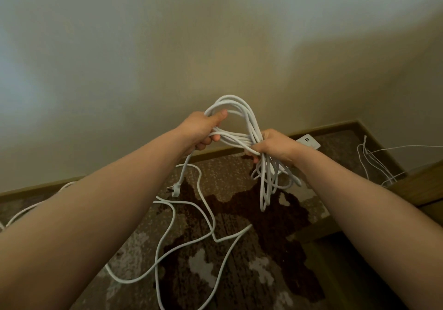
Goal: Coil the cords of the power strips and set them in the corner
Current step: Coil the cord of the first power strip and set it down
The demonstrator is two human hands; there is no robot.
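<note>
Both my arms are stretched out in front of me, mid-frame, with a bundle of white cord point(239, 127) strung between my hands. My left hand point(203, 130) grips the loops at its end, fingers curled under and thumb laid over the top strands. My right hand point(271, 145), just right of centre, is clenched around the gathered middle of the coil, and several loops hang down from that fist. A loose tail drops from my left hand, ending in a plug point(175, 188) that dangles above the patterned carpet point(239, 273). More white cord point(191, 238) snakes loose across the carpet, lower centre. Behind my right wrist, a white power strip point(309, 141) lies by the baseboard. Thin white wires point(374, 163) trail at the right edge, near the corner.
</note>
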